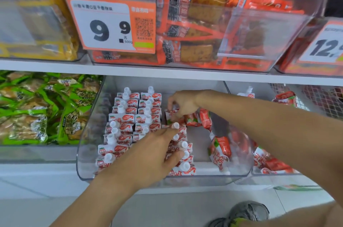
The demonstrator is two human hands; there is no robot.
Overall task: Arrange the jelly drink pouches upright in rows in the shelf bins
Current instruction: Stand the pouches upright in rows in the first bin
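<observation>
In the clear shelf bin [87, 152], our right hand [182, 103] pinches a jelly drink pouch [171, 113] at the third row's back; our left hand [154, 154] (fingers spread, fairly straight) rests on that row's upright pouches [183, 166].

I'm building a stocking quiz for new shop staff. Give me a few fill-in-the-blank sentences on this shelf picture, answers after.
1. The white-capped red-and-white jelly drink pouches stand in the clear plastic shelf bin in two finished rows on its ____ side.
2. The right hand pinches a pouch at the ____ of the third row.
3. The big price tag above reads ____.
4. The left hand rests on the ____ row.

Answers: left; back; 9.9; third
</observation>
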